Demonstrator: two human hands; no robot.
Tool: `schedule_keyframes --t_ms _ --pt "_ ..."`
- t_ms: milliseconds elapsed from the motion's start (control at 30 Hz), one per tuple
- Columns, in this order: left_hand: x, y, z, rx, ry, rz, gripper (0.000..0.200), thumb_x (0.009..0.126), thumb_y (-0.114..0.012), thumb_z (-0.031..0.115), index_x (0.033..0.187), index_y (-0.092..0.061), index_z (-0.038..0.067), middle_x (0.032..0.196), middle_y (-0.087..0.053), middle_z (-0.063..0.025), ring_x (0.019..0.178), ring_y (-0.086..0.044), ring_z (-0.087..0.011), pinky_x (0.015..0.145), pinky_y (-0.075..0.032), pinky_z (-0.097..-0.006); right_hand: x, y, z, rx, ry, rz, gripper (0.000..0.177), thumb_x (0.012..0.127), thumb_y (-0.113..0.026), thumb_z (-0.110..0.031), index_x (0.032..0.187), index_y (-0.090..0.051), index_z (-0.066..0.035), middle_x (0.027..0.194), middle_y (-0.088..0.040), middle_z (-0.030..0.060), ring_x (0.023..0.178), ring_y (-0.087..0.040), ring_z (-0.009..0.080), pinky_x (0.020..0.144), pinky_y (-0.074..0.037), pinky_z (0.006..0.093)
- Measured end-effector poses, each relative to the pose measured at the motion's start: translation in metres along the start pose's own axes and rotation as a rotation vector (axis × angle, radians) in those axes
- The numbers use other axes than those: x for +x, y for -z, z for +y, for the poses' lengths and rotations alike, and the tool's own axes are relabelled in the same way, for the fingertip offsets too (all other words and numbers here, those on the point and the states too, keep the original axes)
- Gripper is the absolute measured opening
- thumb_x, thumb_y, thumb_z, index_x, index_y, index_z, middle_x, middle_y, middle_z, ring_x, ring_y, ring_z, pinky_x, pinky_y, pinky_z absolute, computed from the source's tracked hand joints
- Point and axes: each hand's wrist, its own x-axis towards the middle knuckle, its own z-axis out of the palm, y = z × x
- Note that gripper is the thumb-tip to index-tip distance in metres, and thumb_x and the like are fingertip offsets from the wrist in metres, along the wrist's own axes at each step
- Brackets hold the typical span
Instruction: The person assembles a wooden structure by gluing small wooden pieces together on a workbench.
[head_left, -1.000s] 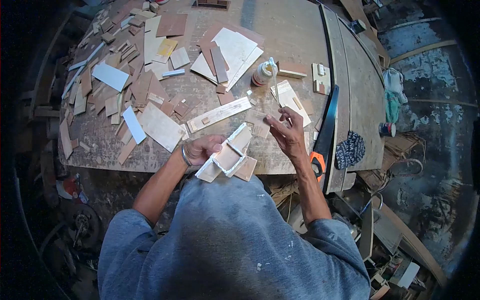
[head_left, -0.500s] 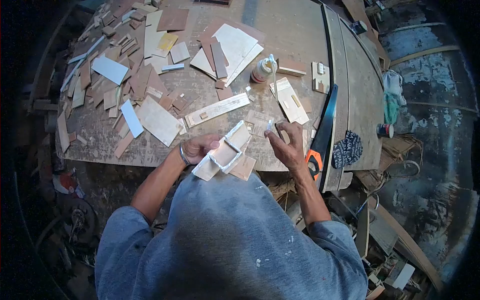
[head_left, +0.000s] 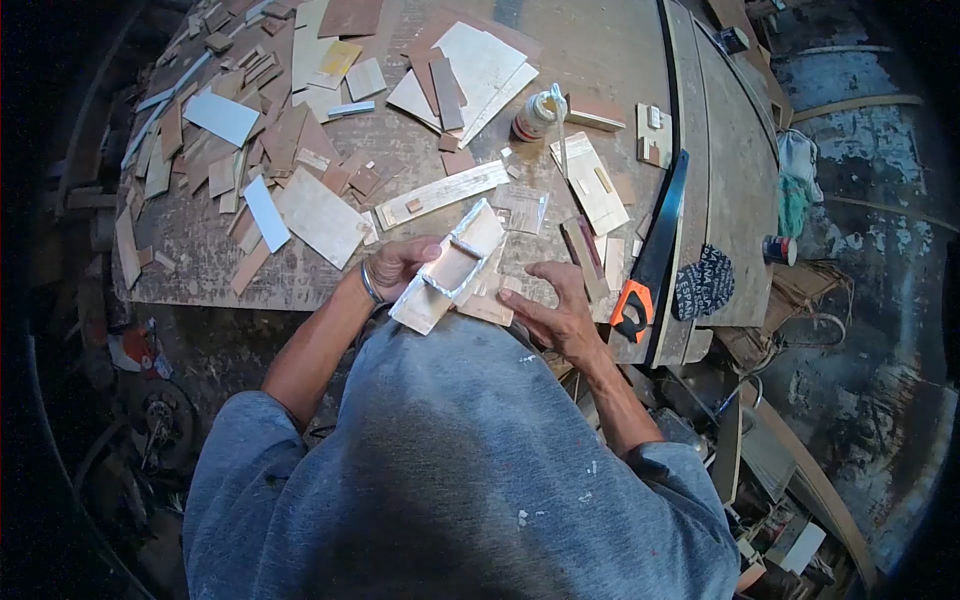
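My left hand (head_left: 408,262) grips a small wooden assembly (head_left: 460,262) by its left side, fingers closed on the edge. The assembly has a boxed recess in its middle, with white glue-like beads along its seams and upper edge. A flat piece of wood (head_left: 487,302) sticks out at its lower right. My right hand (head_left: 560,312) is beside that piece, thumb and forefinger apart, with the thumb tip right at its edge. Just beyond lies a thin square panel (head_left: 520,210) with a whitish streak along its right side.
Wood offcuts (head_left: 225,150) cover the table's left side. An open jar (head_left: 535,118) with a whitish-tipped stick stands at the back. A handsaw (head_left: 655,230) with an orange handle lies at the right, near a dark lettered round cloth (head_left: 700,283).
My right hand has come down from the thin panel to the assembly's lower right, and its fingers have spread. The view has shifted a little. My left hand keeps its hold.
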Motion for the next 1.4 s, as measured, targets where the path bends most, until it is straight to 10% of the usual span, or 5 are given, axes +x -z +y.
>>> schedule_keyframes --t_ms 500,800,900,1033,1400 --pt "0.004 -0.027 -0.004 -0.007 -0.092 0.045 0.067 0.085 -0.075 0.029 0.135 -0.052 -0.009 0.104 -0.067 -0.0101 0.09 -0.067 -0.0151 0.084 -0.056 -0.0298 -0.014 -0.015 -0.012 0.156 -0.199 0.29 0.031 0.068 -0.082 0.005 0.092 -0.066 -0.005 0.113 -0.06 0.0163 0.104 -0.058 0.0336 0.086 -0.046 0.046" --pt "0.011 -0.005 0.001 -0.078 -0.082 0.017 0.095 0.078 -0.078 0.028 0.154 -0.03 -0.002 0.139 -0.055 -0.0274 0.109 -0.069 -0.038 0.093 -0.059 -0.0478 -0.008 -0.002 -0.012 0.101 -0.07 0.226 0.03 0.071 -0.087 0.0 0.097 -0.074 -0.007 0.114 -0.058 0.0155 0.103 -0.06 0.0303 0.089 -0.05 0.0423" --pt "0.013 -0.015 0.003 -0.123 -0.12 -0.002 0.096 0.078 -0.078 0.028 0.154 -0.03 -0.002 0.138 -0.056 -0.0282 0.109 -0.07 -0.0392 0.094 -0.059 -0.0488 -0.017 -0.012 -0.004 0.291 -0.225 0.278 0.046 0.08 -0.083 -0.005 0.123 -0.069 -0.008 0.123 -0.059 0.0153 0.111 -0.06 0.0284 0.097 -0.049 0.0412" --pt "0.02 -0.017 0.006 -0.086 -0.104 -0.026 0.098 0.075 -0.08 0.028 0.154 -0.031 -0.003 0.14 -0.055 -0.0293 0.111 -0.069 -0.0394 0.096 -0.058 -0.0485 0.009 -0.013 0.014 1.601 -0.791 0.288 0.077 0.094 -0.072 -0.03 0.152 -0.031 0.001 0.142 -0.052 0.0158 0.132 -0.053 0.0254 0.108 -0.045 0.0376" --pt "0.03 -0.037 0.007 -0.011 -0.036 -0.108 0.066 0.08 -0.078 0.025 0.132 -0.056 -0.009 0.118 -0.069 -0.0152 0.106 -0.07 -0.0212 0.098 -0.055 -0.0342 0.059 -0.028 0.018 1.657 -0.812 0.483 0.058 0.091 -0.071 -0.033 0.135 -0.052 -0.001 0.118 -0.068 0.0121 0.095 -0.071 0.0182 0.08 -0.062 0.0361"
